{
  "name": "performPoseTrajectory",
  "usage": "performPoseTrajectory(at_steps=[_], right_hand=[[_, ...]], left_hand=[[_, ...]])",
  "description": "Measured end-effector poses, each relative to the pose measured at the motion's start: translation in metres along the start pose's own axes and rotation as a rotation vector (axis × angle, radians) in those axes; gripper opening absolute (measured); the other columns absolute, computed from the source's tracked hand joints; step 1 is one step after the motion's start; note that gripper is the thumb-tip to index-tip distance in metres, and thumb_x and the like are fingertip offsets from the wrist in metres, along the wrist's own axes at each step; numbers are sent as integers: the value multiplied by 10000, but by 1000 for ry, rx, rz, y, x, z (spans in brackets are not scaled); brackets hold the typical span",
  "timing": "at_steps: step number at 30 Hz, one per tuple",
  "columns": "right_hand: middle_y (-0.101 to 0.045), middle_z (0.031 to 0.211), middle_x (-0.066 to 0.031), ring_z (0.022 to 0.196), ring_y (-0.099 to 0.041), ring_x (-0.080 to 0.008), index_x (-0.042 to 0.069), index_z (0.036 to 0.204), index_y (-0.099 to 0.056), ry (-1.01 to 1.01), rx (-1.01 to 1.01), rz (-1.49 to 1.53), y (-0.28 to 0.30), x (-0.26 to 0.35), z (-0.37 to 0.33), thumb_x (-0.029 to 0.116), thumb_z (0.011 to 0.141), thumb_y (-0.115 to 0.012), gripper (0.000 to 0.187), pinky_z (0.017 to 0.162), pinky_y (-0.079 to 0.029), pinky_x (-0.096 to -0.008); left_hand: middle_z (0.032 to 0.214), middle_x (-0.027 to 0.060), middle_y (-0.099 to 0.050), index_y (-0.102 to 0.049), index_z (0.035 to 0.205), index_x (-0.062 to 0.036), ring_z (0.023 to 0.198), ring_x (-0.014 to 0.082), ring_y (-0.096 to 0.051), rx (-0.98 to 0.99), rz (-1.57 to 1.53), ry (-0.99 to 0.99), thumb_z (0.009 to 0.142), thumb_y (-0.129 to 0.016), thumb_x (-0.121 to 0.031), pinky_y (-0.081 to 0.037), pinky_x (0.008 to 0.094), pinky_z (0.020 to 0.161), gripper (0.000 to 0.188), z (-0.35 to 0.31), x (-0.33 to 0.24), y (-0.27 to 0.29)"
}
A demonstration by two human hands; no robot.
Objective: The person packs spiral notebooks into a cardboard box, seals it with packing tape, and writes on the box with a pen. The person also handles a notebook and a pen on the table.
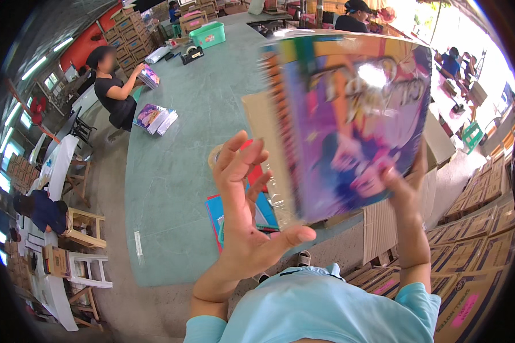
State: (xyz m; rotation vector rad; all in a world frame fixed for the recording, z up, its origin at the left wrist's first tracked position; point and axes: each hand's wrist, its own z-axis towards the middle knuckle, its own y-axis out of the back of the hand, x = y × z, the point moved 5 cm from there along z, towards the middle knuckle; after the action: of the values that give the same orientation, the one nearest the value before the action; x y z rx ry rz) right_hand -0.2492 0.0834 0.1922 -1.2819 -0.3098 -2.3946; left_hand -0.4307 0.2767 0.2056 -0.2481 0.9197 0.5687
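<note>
A stack of spiral-bound notebooks (349, 131) with a colourful purple and orange cover is held up before me, slightly blurred. Gripping its lower right part is my right hand (405, 191), thumb on the cover and fingers hidden behind. My left hand (249, 208) is raised just left of the spiral edge, fingers spread and holding nothing. Behind the notebooks a brown cardboard box (269, 160) shows in part. Blue and red flat items (214, 214) lie on the green table (177, 228) beyond my left hand, partly covered by it.
Across the table a co-worker (114, 88) handles notebooks beside another notebook pile (154, 119). A green plastic bin (208, 35) and a black tape dispenser (192, 55) stand at the far end. Cartons (469, 291) are stacked at my right; wooden stools (86, 227) stand at left.
</note>
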Motion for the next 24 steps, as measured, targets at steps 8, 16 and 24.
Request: performPoseTrajectory(at_steps=[8, 16, 24], right_hand=[[-608, 1079, -142, 886, -634, -168, -45, 1302, -440, -358, 100, 161, 89, -93, 113, 115, 814, -677, 566, 736, -545, -288], [-454, 1304, -293, 1238, -427, -392, -55, 1313, -439, -168, 350, -942, 60, -283, 164, 559, 815, -570, 801, 1041, -328, -433], [-423, 1358, -256, 1269, -407, -378, 22, 1349, -436, -41, 156, -1264, 49, -222, 160, 422, 857, -611, 658, 1048, -325, -435]], left_hand=[[1443, 108, -237, -323, 1374, -64, 1205, 259, -421, -219, 73, 132, 699, -811, -319, -386, 411, 973, 871, -4, 21, -19], [1447, 102, -287, -345, 1372, -70, 1189, 249, -446, -467, 297, 197, 796, -722, -296, -400, 414, 956, 725, -42, 40, 70], [1426, 104, -268, -313, 1384, -126, 1216, 250, -403, -1068, 276, 294, 857, -650, -269, -376, 427, 971, 642, -99, 77, 239]])
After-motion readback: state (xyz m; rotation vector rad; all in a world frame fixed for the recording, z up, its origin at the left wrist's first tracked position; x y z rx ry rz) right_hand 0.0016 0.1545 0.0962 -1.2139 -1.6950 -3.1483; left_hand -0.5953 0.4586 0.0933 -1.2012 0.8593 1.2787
